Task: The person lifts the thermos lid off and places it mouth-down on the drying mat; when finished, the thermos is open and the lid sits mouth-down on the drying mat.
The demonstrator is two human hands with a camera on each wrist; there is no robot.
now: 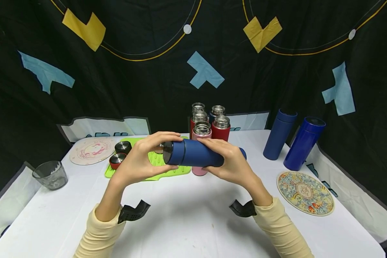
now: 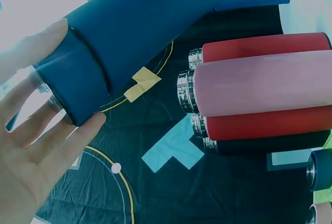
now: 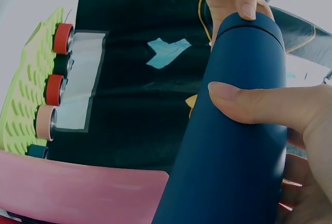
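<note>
Both hands hold a dark blue thermos flask lying nearly level above the table. My left hand grips its lid, thumb on one side and fingers on the other. Around the body, my right hand has its thumb across the side in the right wrist view. A thin dark seam separates lid and body, which sit together. Behind the flask stand several lidless flasks with bare steel necks, among them a pink flask and a red flask.
A green ribbed mat bears loose lids, including a black lid and a red lid. Two capped blue flasks stand right, near a patterned round mat. Left are a pale round mat and a glass.
</note>
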